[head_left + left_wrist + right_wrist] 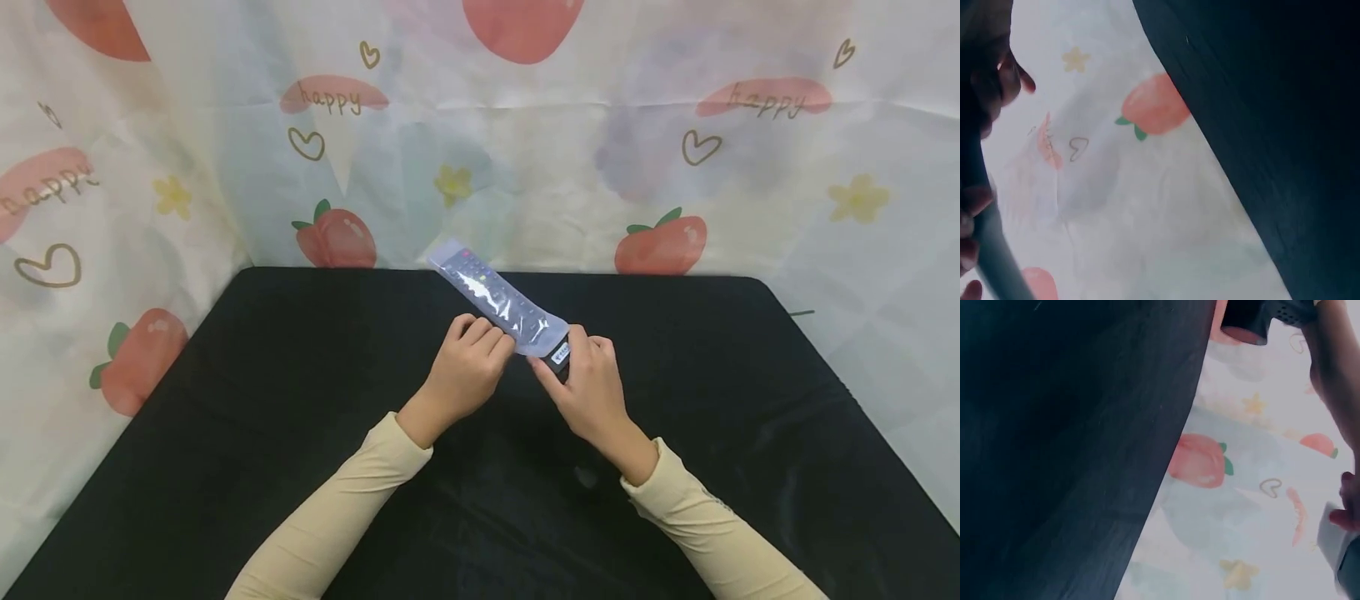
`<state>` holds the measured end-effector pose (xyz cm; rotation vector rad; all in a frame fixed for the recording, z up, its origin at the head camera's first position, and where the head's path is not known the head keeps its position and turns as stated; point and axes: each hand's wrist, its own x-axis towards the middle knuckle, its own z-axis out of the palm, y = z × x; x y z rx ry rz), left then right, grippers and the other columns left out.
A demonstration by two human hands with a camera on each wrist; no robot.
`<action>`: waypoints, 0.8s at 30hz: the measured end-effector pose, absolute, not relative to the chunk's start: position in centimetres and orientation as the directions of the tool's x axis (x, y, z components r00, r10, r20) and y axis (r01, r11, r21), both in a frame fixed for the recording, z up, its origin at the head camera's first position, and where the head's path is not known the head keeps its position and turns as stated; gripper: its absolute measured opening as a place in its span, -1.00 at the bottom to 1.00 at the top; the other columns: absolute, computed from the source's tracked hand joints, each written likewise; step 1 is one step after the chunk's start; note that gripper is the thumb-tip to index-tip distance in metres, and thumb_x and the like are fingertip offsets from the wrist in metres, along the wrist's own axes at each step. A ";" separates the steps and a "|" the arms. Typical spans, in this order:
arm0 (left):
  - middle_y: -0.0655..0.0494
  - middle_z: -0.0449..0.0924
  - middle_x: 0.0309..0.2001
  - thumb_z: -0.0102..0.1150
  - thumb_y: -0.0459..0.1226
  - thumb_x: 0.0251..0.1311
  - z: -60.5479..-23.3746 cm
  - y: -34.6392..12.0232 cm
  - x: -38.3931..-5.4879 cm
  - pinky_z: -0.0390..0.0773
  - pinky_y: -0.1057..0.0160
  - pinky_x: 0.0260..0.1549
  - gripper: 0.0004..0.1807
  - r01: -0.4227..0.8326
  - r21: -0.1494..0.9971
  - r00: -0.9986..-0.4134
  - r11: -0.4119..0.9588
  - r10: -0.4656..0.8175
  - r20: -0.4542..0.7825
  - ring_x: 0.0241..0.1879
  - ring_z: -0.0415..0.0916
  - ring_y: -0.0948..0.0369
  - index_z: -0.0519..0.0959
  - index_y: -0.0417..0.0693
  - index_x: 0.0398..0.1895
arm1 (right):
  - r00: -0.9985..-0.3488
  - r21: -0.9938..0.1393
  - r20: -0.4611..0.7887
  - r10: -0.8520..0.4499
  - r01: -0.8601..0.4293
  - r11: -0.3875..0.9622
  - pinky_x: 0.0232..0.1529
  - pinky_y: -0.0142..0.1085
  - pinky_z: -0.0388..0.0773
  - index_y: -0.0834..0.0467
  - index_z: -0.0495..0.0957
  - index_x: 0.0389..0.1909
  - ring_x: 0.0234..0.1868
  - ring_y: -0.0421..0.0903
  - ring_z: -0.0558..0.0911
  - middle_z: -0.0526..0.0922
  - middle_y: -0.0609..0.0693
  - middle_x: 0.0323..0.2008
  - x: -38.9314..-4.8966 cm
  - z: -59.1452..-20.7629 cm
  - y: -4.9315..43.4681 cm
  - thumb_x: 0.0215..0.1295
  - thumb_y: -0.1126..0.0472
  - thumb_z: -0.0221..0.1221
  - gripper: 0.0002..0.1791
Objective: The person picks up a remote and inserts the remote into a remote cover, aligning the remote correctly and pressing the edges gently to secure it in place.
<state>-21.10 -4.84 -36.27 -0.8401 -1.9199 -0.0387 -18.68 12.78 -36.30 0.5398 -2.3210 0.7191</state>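
Observation:
A black remote control (559, 356) is held above the table, tilted from upper left to lower right. Most of it lies inside a translucent plastic sleeve (491, 293), its buttons showing through. The bare lower end, with a white label, sticks out beside my right hand (592, 383), whose thumb and fingers grip it. My left hand (467, 362), fingers curled, pinches the sleeve's near edge close to its lower end; the fingertips are hidden. In the left wrist view the remote's dark side (997, 250) runs down the left edge. The right wrist view catches only a corner of it (1350, 565).
Beneath the hands spreads a table with a black cover (300, 383). A pale curtain (525, 167) printed with fruit, hearts and stars stands behind it and along the sides. A dark wrist device (1254, 319) shows at the top of the right wrist view.

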 end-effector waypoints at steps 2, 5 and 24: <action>0.13 0.50 -0.54 0.15 -0.29 0.15 -36.3 -5.1 -21.3 0.41 0.20 -0.19 -0.87 0.530 -0.356 -0.255 0.769 0.546 0.798 -0.43 0.40 0.20 0.50 -0.05 -0.54 | -0.696 -0.339 0.686 -0.212 -0.563 0.754 -0.14 0.01 0.34 0.41 0.38 -0.20 -0.48 0.10 0.48 0.48 0.20 -0.45 -18.9 -36.2 13.2 0.07 0.05 0.21 -0.51; 0.08 0.46 -0.44 0.31 -0.17 0.02 -36.4 -5.9 -21.6 0.41 0.18 -0.16 -0.76 0.513 -0.359 -0.214 0.780 0.521 0.827 -0.35 0.39 0.16 0.45 -0.07 -0.44 | -0.662 -0.301 0.701 -0.264 -0.610 0.733 -0.11 0.03 0.34 0.41 0.38 -0.16 -0.42 0.11 0.50 0.51 0.21 -0.41 -19.2 -36.0 14.0 0.19 -0.10 0.12 -0.42; 0.11 0.55 -0.27 0.04 -0.06 0.23 -35.9 -8.5 -22.7 0.35 0.15 -0.13 -0.65 0.502 -0.480 -0.058 0.719 0.582 0.811 -0.27 0.46 0.17 0.54 -0.05 -0.04 | -0.698 -0.357 0.660 -0.278 -0.617 0.701 -0.12 0.00 0.42 0.27 0.60 -0.56 -0.48 0.01 0.54 0.56 0.07 -0.63 -20.0 -34.9 16.2 0.37 -0.24 -0.17 -0.30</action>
